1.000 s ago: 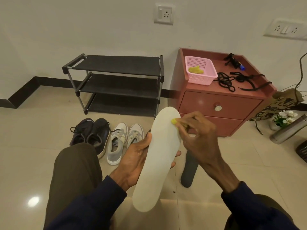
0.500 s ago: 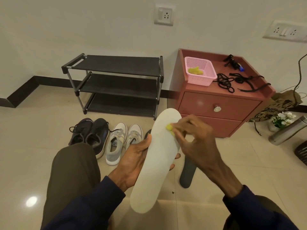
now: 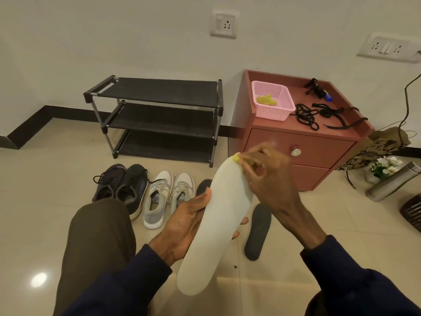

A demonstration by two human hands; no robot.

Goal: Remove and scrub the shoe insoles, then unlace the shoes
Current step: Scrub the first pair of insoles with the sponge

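both hands are on the white insole [image 3: 218, 224]. my left hand [image 3: 189, 224] grips it at the middle from its left edge, thumb on the upper face and fingertips showing past the right edge, and it sits tilted with the toe end up and away from me. my right hand [image 3: 271, 183] has its fingers curled round a small yellow scrubber [image 3: 237, 158], pinching it against the toe end; the fingers are blurred

on the floor past my left knee stands a pair of dark shoes [image 3: 123, 185] with laces in. just beside it is a pair of white and grey shoes [image 3: 166, 195], also laced. both pairs point toward the black shoe rack [image 3: 159, 115] at the wall. a black insole [image 3: 258, 231] lies flat on the floor under my right wrist. behind it is the red-brown cabinet [image 3: 323, 151]. a pink basket [image 3: 273, 106] at the left front corner of its top holds a yellow cloth [image 3: 265, 100], and loose black laces [image 3: 306, 117] lie along the front edge to the right of the basket. a steel bottle [image 3: 391, 181] lies on the floor at the far right
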